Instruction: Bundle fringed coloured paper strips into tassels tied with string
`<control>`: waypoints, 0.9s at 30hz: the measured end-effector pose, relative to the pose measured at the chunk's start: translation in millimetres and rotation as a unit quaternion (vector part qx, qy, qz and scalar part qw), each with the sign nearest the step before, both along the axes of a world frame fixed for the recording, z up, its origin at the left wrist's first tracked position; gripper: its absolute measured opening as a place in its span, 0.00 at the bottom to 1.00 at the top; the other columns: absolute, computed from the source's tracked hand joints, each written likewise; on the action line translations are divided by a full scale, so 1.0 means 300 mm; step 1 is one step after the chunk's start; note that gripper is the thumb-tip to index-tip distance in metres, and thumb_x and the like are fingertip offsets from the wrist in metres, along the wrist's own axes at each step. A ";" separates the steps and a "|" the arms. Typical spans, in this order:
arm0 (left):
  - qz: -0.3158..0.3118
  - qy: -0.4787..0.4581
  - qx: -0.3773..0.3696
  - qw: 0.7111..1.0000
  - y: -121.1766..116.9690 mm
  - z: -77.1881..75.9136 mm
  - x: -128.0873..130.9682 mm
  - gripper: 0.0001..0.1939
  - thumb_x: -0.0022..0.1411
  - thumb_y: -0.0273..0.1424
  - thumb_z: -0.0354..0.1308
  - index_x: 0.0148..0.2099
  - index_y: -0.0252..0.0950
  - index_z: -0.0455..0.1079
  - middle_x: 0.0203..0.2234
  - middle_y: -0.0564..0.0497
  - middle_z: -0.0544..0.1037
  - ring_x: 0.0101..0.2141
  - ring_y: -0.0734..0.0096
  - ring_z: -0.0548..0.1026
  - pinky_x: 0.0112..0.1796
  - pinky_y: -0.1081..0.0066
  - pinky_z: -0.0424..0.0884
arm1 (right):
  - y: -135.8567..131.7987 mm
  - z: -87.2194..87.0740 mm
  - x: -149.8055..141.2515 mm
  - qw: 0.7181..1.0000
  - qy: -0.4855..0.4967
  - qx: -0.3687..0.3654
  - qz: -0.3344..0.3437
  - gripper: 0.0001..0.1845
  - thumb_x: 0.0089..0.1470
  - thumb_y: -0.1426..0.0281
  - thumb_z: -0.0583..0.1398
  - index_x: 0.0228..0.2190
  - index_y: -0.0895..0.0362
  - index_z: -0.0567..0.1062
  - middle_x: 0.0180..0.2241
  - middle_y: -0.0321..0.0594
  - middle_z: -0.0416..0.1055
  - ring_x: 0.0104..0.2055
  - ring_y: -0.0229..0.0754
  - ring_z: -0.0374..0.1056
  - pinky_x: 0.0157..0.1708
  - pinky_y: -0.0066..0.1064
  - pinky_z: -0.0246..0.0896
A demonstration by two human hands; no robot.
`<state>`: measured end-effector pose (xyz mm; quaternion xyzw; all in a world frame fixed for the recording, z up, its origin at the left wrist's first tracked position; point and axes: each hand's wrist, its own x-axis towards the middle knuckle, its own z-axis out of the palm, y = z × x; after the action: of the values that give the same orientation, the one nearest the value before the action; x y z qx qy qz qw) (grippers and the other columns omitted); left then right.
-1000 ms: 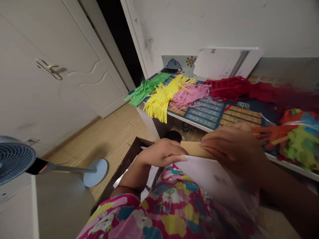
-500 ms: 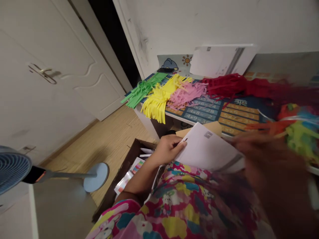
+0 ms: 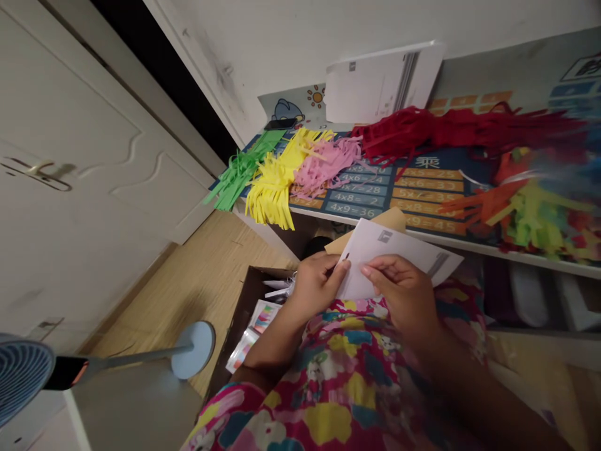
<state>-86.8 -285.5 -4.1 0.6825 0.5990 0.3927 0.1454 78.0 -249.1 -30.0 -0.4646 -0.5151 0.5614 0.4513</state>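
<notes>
My left hand (image 3: 318,280) is closed on the left edge of a white printed sheet (image 3: 364,250), thumb on top beside a small dark mark. It may be a card or a thin stack; I cannot tell which. Behind it sticks out a tan paper piece (image 3: 393,219), perhaps an envelope. My right hand (image 3: 407,289) is over the sheet's middle, its thumb and fingers pinched together and pointing at my left hand. Anything between those fingertips is too small to make out. Both hands are above my lap, in front of the desk edge.
Fringed paper in green (image 3: 241,172), yellow (image 3: 275,188), pink (image 3: 326,166) and red (image 3: 422,131) lies across the desk, with a multicoloured bundle (image 3: 539,207) at right. White printed sheets (image 3: 370,91) lean on the wall near a phone (image 3: 280,124). A box (image 3: 241,313) and fan (image 3: 192,351) are at left.
My right hand has come from the right, where it was blurred, to the middle of the white sheet, fingers now pinched. My left hand keeps its hold. The view has shifted rightward.
</notes>
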 end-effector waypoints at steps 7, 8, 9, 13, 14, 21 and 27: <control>-0.007 0.004 -0.004 1.000 0.002 0.001 0.015 0.21 0.71 0.37 0.52 0.26 0.35 0.70 0.19 0.53 0.70 0.24 0.73 0.68 0.28 0.71 0.61 | 0.006 -0.020 -0.017 0.999 -0.003 -0.007 -0.035 0.18 0.46 0.55 0.70 0.28 0.57 0.77 0.21 0.32 0.70 0.20 0.34 0.59 0.20 0.26 0.55; -0.007 0.005 -0.003 1.000 0.003 0.002 0.016 0.21 0.71 0.37 0.52 0.26 0.35 0.70 0.19 0.53 0.70 0.24 0.73 0.68 0.28 0.71 0.61 | 0.007 -0.021 -0.018 0.999 -0.007 -0.002 -0.039 0.18 0.46 0.55 0.70 0.28 0.57 0.77 0.21 0.33 0.71 0.21 0.34 0.59 0.21 0.26 0.55; -0.007 0.005 -0.004 1.000 0.003 0.003 0.017 0.21 0.71 0.37 0.52 0.26 0.35 0.70 0.19 0.53 0.70 0.24 0.72 0.68 0.28 0.71 0.61 | 0.007 -0.022 -0.018 0.999 -0.012 0.004 -0.043 0.18 0.46 0.55 0.70 0.28 0.57 0.77 0.22 0.33 0.71 0.21 0.34 0.60 0.21 0.27 0.56; -0.008 0.006 -0.009 1.000 0.003 0.002 0.019 0.22 0.72 0.39 0.50 0.27 0.35 0.71 0.19 0.52 0.71 0.24 0.72 0.68 0.28 0.71 0.61 | 0.003 -0.020 -0.022 0.998 -0.027 0.016 -0.054 0.17 0.46 0.56 0.69 0.27 0.56 0.76 0.23 0.34 0.72 0.22 0.35 0.61 0.22 0.27 0.58; -0.007 0.007 -0.011 1.000 0.003 0.002 0.020 0.22 0.72 0.39 0.50 0.27 0.35 0.71 0.19 0.52 0.71 0.24 0.71 0.68 0.28 0.71 0.62 | 0.001 -0.019 -0.024 0.998 -0.028 0.018 -0.055 0.17 0.47 0.56 0.69 0.27 0.56 0.76 0.22 0.34 0.72 0.22 0.35 0.61 0.22 0.27 0.58; -0.018 0.016 0.001 1.000 -0.002 -0.007 0.016 0.21 0.72 0.37 0.51 0.28 0.35 0.72 0.20 0.52 0.72 0.26 0.71 0.70 0.29 0.71 0.63 | 0.001 -0.008 -0.032 0.995 -0.063 0.033 -0.066 0.16 0.47 0.55 0.67 0.28 0.56 0.75 0.23 0.36 0.73 0.23 0.38 0.65 0.22 0.28 0.60; -0.023 0.003 0.033 0.999 0.000 -0.013 0.020 0.16 0.69 0.38 0.57 0.33 0.35 0.77 0.25 0.50 0.80 0.28 0.70 0.74 0.31 0.71 0.66 | -0.009 -0.009 -0.035 0.996 -0.056 0.044 -0.055 0.15 0.50 0.56 0.66 0.29 0.55 0.75 0.23 0.36 0.74 0.23 0.38 0.65 0.24 0.29 0.60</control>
<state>-80.7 -285.4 -8.1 0.7019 0.5705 0.4062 0.1300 67.5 -251.7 -32.8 -0.5028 -0.5371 0.4857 0.4720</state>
